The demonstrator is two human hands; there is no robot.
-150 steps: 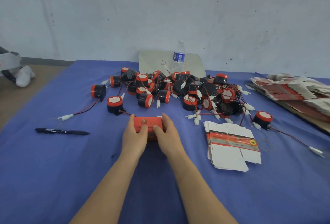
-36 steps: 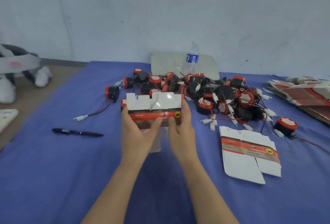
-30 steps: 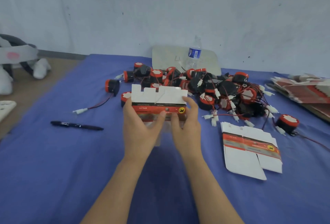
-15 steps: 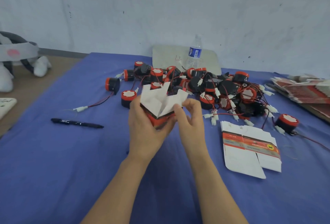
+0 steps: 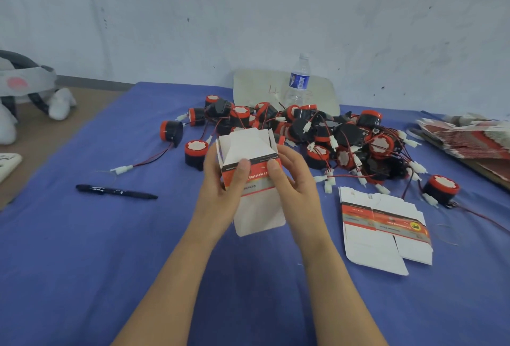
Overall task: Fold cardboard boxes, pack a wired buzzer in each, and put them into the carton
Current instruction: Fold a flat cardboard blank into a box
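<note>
blue table (image 5: 82, 263); buzzers (image 5: 345, 141), pen (image 5: 116, 191)

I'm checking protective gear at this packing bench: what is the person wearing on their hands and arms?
Nothing visible. The left hand and right hand are bare: no gloves, rings, watch or bracelet. The left forearm and right forearm are bare to the picture's bottom edge, no sleeves in view.

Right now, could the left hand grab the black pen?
Probably not yet: the left hand grips the half-folded box with the right hand. Nothing lies between it and the pen, so it need only let go.
</note>
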